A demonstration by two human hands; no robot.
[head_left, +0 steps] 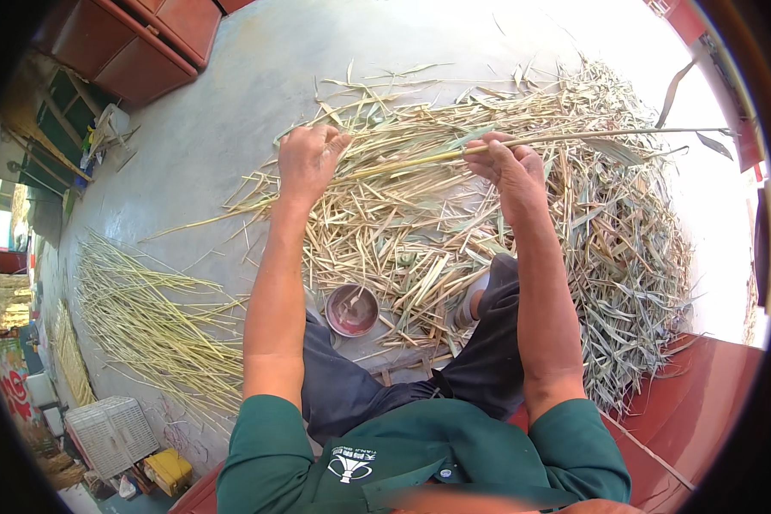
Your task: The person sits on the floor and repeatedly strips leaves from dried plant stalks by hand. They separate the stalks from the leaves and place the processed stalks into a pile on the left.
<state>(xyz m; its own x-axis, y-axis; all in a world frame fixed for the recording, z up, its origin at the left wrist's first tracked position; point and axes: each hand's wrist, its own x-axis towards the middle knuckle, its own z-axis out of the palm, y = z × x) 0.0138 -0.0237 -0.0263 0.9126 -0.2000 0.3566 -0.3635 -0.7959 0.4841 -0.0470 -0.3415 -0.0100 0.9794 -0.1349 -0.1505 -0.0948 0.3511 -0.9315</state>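
Note:
A long, thin reed stalk (403, 164) with a few leaves runs across in front of me. My right hand (510, 167) pinches it near its middle. The leafy end reaches out to the right, while the yellowish part slopes down to the left and passes behind my left wrist. My left hand (308, 163) is closed, its fingers curled above the stalk; whether they grip anything is hidden. Beneath both hands lies a wide heap of cut reed stalks and dry leaves (420, 231).
A brown bowl (352, 310) stands between my legs. To the left lies a bundle of bare yellow-green stalks (154, 317). A white plastic crate (111, 435) and a yellow container (169, 471) sit at lower left, a red cabinet (128, 51) at upper left. Grey leaves (625, 283) pile at right.

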